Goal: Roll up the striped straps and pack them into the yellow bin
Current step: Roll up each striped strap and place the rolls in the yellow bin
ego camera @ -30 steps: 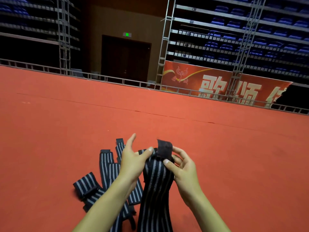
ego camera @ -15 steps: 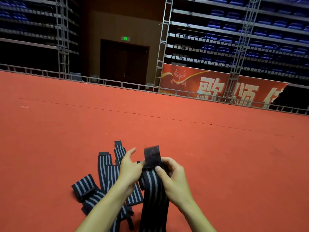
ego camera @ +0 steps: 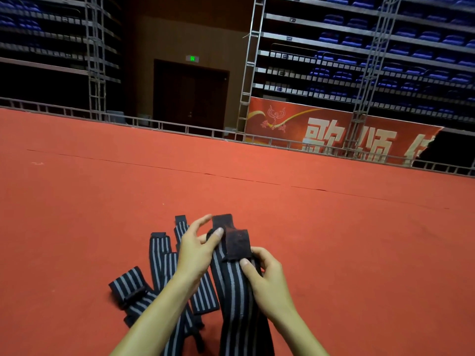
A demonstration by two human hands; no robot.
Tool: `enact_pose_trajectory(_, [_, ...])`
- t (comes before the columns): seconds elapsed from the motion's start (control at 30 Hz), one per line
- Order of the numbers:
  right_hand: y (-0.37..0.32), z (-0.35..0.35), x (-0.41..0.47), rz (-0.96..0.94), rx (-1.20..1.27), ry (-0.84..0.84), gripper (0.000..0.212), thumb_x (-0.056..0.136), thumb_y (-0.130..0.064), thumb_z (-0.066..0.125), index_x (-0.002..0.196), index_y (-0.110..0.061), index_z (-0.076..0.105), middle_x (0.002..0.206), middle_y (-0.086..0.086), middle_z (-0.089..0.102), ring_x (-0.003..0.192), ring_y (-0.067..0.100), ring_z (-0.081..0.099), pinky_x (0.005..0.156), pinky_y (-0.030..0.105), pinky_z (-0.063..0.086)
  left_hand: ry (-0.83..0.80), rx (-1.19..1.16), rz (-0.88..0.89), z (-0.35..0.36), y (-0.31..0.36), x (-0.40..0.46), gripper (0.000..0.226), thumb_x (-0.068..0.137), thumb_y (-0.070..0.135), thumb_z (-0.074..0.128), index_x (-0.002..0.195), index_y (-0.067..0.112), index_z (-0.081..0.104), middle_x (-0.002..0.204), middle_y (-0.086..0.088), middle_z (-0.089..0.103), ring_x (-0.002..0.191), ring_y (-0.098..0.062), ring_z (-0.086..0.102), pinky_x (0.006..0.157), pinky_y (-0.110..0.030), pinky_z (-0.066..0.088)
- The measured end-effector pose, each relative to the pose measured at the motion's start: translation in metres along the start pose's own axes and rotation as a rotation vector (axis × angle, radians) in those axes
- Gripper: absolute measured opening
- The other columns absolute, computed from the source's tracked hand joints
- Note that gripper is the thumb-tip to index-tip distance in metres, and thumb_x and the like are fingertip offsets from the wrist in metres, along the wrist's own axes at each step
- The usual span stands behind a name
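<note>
A black strap with grey stripes [ego camera: 232,291] hangs between both hands above the red floor. Its plain black end tab [ego camera: 236,244] is folded over towards me. My left hand [ego camera: 196,249] pinches the strap's top left edge with thumb and fingers. My right hand [ego camera: 264,276] pinches the strap just under the folded tab. Several more striped straps [ego camera: 160,255] lie flat on the floor to the left, partly hidden by my left forearm. One of them [ego camera: 127,283] is partly rolled. No yellow bin is in view.
Red carpet [ego camera: 334,240] spreads out in every direction. A low metal rail [ego camera: 180,127] marks its far edge, with scaffold towers, a red banner [ego camera: 334,129] and blue seats behind.
The black end tab, upright before, has been folded down towards me over the striped part. My left thumb has moved onto the strap's top, and my right hand has slid lower.
</note>
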State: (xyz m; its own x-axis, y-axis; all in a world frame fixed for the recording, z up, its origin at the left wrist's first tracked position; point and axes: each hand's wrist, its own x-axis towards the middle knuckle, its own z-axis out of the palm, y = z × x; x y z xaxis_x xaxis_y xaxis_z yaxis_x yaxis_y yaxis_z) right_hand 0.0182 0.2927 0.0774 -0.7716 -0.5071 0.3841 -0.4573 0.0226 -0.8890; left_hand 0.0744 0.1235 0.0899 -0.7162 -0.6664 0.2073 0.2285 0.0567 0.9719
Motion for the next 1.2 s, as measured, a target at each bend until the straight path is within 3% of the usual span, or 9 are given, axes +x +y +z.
enact_pose_trajectory(0.07, [0.0, -0.001, -0.002, 0.012, 0.031, -0.005, 0.017, 0.106, -0.011, 0.065, 0.111, -0.024, 0.074, 0.106, -0.008, 0.079, 0.101, 0.007, 0.073, 0.089, 0.025, 0.056, 0.016, 0.003, 0.032, -0.002, 0.001, 0.004, 0.057, 0.094, 0.052, 0.078, 0.146, 0.047, 0.055, 0.108, -0.01, 0.083, 0.107, -0.03, 0.079, 0.103, -0.052, 0.059])
enact_pose_trajectory(0.2, [-0.001, -0.008, -0.002, -0.062, 0.008, 0.058, 0.014, 0.1, -0.029, 0.065, 0.108, -0.035, 0.075, 0.109, 0.001, 0.075, 0.103, 0.016, 0.072, 0.094, 0.038, 0.056, 0.163, 0.006, 0.122, -0.011, 0.008, 0.01, 0.056, 0.105, 0.019, 0.071, 0.155, 0.033, 0.05, 0.083, -0.005, 0.076, 0.075, -0.013, 0.064, 0.083, -0.028, 0.058])
enact_pose_trajectory(0.3, [-0.014, -0.029, -0.003, -0.073, 0.075, 0.067, 0.015, 0.107, -0.017, 0.066, 0.107, -0.027, 0.077, 0.103, 0.003, 0.078, 0.096, 0.017, 0.073, 0.086, 0.037, 0.056, 0.275, 0.009, 0.072, -0.032, 0.017, 0.018, 0.061, 0.105, 0.023, 0.071, 0.159, 0.035, 0.046, 0.099, -0.004, 0.076, 0.108, -0.019, 0.071, 0.103, -0.046, 0.057])
enact_pose_trajectory(0.4, [-0.042, -0.048, -0.002, -0.13, 0.142, 0.016, 0.015, 0.106, -0.007, 0.064, 0.11, -0.015, 0.076, 0.105, 0.004, 0.08, 0.1, 0.019, 0.075, 0.087, 0.035, 0.058, 0.157, 0.106, 0.119, -0.033, 0.032, 0.013, 0.059, 0.105, 0.027, 0.071, 0.159, 0.031, 0.047, 0.101, -0.002, 0.081, 0.117, -0.02, 0.074, 0.109, -0.058, 0.054])
enact_pose_trajectory(0.5, [-0.064, -0.046, 0.009, -0.131, 0.203, -0.049, 0.013, 0.105, -0.006, 0.066, 0.113, -0.011, 0.075, 0.109, 0.007, 0.081, 0.105, 0.02, 0.076, 0.09, 0.032, 0.061, -0.071, 0.075, 0.209, -0.019, 0.05, -0.002, 0.057, 0.107, 0.017, 0.066, 0.159, 0.03, 0.046, 0.105, -0.004, 0.084, 0.1, -0.023, 0.082, 0.1, -0.055, 0.061])
enact_pose_trajectory(0.67, [-0.071, -0.028, 0.023, -0.084, 0.278, -0.007, 0.016, 0.101, -0.006, 0.072, 0.117, -0.008, 0.074, 0.111, 0.011, 0.08, 0.104, 0.02, 0.076, 0.091, 0.033, 0.062, -0.298, 0.033, 0.267, -0.001, 0.072, -0.035, 0.068, 0.106, 0.016, 0.065, 0.164, 0.037, 0.034, 0.119, -0.004, 0.082, 0.105, -0.028, 0.08, 0.092, -0.046, 0.064])
enact_pose_trajectory(0.87, [-0.068, -0.019, 0.017, 0.051, 0.371, 0.123, 0.024, 0.094, -0.008, 0.081, 0.114, -0.009, 0.069, 0.1, 0.015, 0.081, 0.085, 0.021, 0.079, 0.073, 0.03, 0.063, -0.365, 0.003, 0.217, -0.004, 0.07, -0.041, 0.065, 0.111, 0.018, 0.056, 0.165, 0.041, 0.029, 0.13, -0.003, 0.078, 0.116, -0.029, 0.077, 0.102, -0.052, 0.059])
enact_pose_trajectory(1.07, [-0.062, -0.016, 0.015, 0.047, 0.253, 0.241, 0.024, 0.09, -0.011, 0.085, 0.108, -0.016, 0.07, 0.097, 0.011, 0.08, 0.081, 0.02, 0.077, 0.071, 0.031, 0.062, -0.333, 0.026, 0.243, 0.002, 0.072, -0.045, 0.058, 0.114, 0.017, 0.049, 0.165, 0.038, 0.031, 0.126, 0.013, 0.079, 0.119, -0.012, 0.075, 0.098, -0.031, 0.057])
enact_pose_trajectory(1.2, [-0.063, -0.024, 0.017, -0.004, 0.038, 0.225, 0.029, 0.087, -0.024, 0.089, 0.11, -0.026, 0.071, 0.106, -0.007, 0.075, 0.081, 0.003, 0.071, 0.076, 0.026, 0.057, -0.308, 0.072, 0.3, 0.002, 0.07, -0.043, 0.069, 0.111, 0.01, 0.055, 0.166, 0.041, 0.027, 0.131, 0.002, 0.077, 0.122, -0.023, 0.074, 0.109, -0.053, 0.055])
